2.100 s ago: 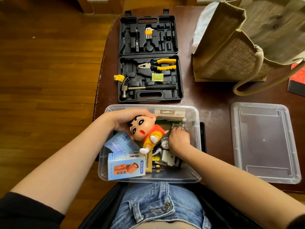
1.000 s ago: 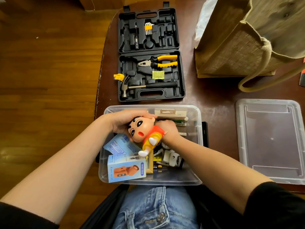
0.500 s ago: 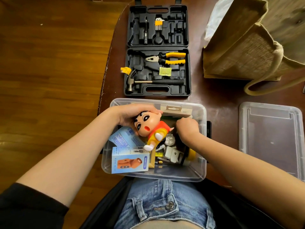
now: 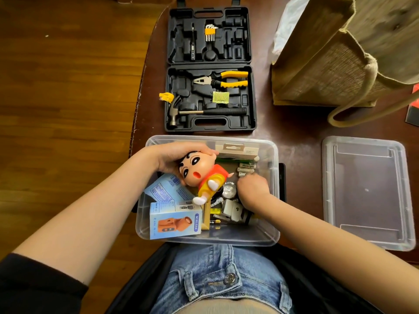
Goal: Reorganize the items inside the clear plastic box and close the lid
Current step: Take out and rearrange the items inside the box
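Note:
The clear plastic box (image 4: 273,155) stands open at the table's near edge, crammed with small items. My left hand (image 4: 181,156) grips the head of a cartoon boy figure (image 4: 204,175), tilted over the box's left half. My right hand (image 4: 252,188) is down inside the right half with fingers curled among batteries (image 4: 247,168) and small metal parts; what it holds is hidden. A blue mini-fan carton (image 4: 175,220) stands at the box's front left. The clear lid (image 4: 367,191) lies flat on the table to the right.
An open black tool case (image 4: 210,69) with pliers and a hammer lies just behind the box. A burlap bag (image 4: 335,53) stands at the back right. The table's left edge drops to a wooden floor (image 4: 68,87).
My right hand has shifted from under the figure toward the box's right side, near the batteries. My left hand stays on the figure's head.

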A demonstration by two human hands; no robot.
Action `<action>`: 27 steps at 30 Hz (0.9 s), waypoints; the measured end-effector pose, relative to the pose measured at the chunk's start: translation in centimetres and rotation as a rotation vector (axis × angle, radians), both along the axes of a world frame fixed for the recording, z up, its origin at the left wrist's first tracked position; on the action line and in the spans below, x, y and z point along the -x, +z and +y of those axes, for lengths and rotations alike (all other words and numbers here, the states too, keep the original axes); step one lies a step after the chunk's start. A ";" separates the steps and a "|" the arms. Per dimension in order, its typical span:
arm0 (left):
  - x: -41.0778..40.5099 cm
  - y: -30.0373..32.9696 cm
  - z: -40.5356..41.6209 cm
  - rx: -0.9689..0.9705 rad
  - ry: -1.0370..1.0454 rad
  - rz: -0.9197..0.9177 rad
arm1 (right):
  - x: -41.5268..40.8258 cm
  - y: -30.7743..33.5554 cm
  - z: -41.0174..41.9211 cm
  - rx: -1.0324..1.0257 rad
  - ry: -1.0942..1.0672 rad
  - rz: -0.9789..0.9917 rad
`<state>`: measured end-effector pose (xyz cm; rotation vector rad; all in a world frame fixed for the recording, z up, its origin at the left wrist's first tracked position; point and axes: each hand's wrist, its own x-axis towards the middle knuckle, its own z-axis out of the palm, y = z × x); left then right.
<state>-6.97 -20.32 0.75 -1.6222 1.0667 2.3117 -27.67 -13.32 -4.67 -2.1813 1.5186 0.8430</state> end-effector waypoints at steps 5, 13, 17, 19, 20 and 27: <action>0.0 0.0 0.0 -0.009 0.008 0.007 | -0.3 0.5 0.1 0.059 0.026 -0.303; 0.1 0.0 0.0 -0.002 0.026 0.004 | -3.3 -0.4 0.6 -0.117 -0.038 -0.207; 0.1 0.1 0.1 0.008 0.028 -0.001 | -4.8 -1.0 1.4 -0.147 -0.037 -0.145; 0.1 0.1 0.1 0.009 0.019 -0.007 | -5.0 -1.0 1.2 -0.165 0.009 -0.131; 0.2 0.2 0.1 0.006 0.019 -0.007 | -5.0 -1.0 0.9 -0.178 0.012 -0.135; 0.0 0.2 0.0 -0.007 0.034 -0.005 | -3.5 1.7 -0.7 -0.133 0.020 -0.155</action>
